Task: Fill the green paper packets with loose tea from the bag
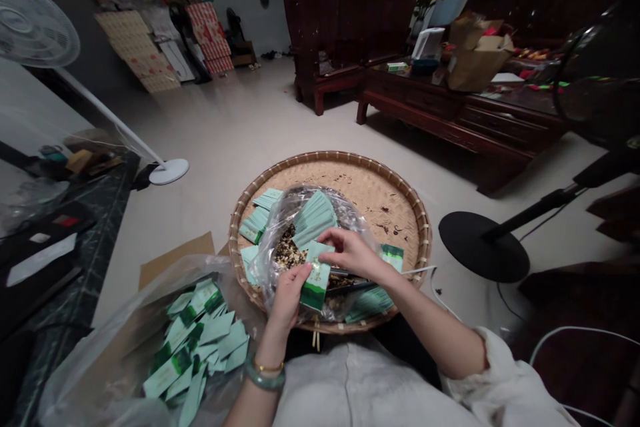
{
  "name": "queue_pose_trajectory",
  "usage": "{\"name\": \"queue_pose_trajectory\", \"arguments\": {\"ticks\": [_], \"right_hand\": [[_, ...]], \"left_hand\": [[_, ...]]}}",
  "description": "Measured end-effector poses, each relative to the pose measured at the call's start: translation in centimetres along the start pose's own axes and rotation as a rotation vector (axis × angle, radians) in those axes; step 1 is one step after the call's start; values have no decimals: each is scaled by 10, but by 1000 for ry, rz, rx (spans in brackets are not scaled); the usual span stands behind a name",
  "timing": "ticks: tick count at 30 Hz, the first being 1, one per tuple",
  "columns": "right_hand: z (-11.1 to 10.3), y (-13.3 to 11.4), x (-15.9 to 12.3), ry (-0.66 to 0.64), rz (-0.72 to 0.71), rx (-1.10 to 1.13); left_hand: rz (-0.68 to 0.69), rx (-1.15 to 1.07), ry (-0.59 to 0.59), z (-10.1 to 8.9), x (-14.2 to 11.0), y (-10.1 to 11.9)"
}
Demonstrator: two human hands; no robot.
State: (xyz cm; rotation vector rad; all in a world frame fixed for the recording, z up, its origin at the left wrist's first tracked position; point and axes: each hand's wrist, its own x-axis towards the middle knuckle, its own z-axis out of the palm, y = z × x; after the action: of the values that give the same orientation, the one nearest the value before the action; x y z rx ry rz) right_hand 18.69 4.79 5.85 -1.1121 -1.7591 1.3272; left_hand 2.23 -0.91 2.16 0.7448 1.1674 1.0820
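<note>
A small green paper packet [316, 277] is held upright over the tray. My left hand [289, 293] grips its lower left edge, thumb in front. At the packet's upper right edge, the fingers of my right hand [350, 253] are closed on it. Below lies an open clear plastic bag [357, 217] holding loose dark and pale dried bits [290, 250]. A fanned stack of pale green packets [315, 219] rests on the bag's contents. Partly behind my right hand is a dark, long object [345, 287] whose kind I cannot make out.
The round woven bamboo tray [419, 203] carries more packet stacks [255, 223] at its left. A plastic-lined box of packets [200, 340] stands lower left. A white fan base [169, 171] and a black stand base [484, 247] flank the tray; a wooden table [450, 110] is behind.
</note>
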Motion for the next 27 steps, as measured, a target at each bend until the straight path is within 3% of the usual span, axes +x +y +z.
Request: {"name": "queue_pose_trajectory", "arguments": {"ticks": [3, 7, 11, 15, 21, 27], "right_hand": [[3, 10, 3, 35, 94, 146], [10, 17, 5, 15, 150, 154], [16, 22, 5, 5, 145, 208], [17, 25, 4, 56, 169, 301], [14, 27, 0, 93, 57, 278], [-5, 12, -4, -96, -77, 67]], "left_hand": [[43, 5, 58, 1, 2, 0], [84, 95, 69, -1, 3, -2], [-79, 101, -60, -1, 3, -4], [-140, 24, -53, 0, 3, -4], [-128, 69, -116, -2, 1, -6], [82, 387, -98, -8, 1, -3]]}}
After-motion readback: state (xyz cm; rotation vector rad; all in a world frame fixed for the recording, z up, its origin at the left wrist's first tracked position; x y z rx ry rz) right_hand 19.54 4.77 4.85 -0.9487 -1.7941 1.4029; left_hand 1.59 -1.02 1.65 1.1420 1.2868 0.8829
